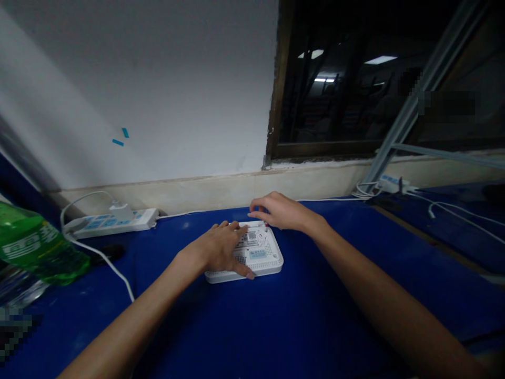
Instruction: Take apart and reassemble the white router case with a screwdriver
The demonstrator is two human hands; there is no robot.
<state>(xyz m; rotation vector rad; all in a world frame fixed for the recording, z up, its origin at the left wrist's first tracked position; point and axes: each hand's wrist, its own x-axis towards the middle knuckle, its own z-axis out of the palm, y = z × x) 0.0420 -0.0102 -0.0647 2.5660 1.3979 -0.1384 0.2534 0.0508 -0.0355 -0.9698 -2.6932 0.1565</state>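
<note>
A flat white plastic box with rounded corners, vent holes and printed labels (273, 253) lies label side up on a glossy dark-blue tabletop (244, 326), and both bare hands are at it. The left hand (220, 247) comes in from the near left of the box and lies palm down across its left half. Its fingers are spread wide – the thumb reaches along the near edge, its tip by the rim, while the other fingers bend over the top toward the far edge. It rests on the box rather than closing round it, and the left forearm slants up from the near left.

The right hand (281, 210) is poised at the far right corner of the box, its wrist bent so that the hand points back leftward. Its fingers are curled, with thumb and forefinger near each other; whether anything small sits between them, I cannot tell. A small red spot (266, 225) shows on the box's far edge, just beneath this hand. The right forearm runs out to the near right of the box.

Well left of the box stand a white power strip with blue socket faces (138, 221) and a green-wrapped plastic bottle (39, 245); beyond it rises a pale wall (189, 105).
</note>
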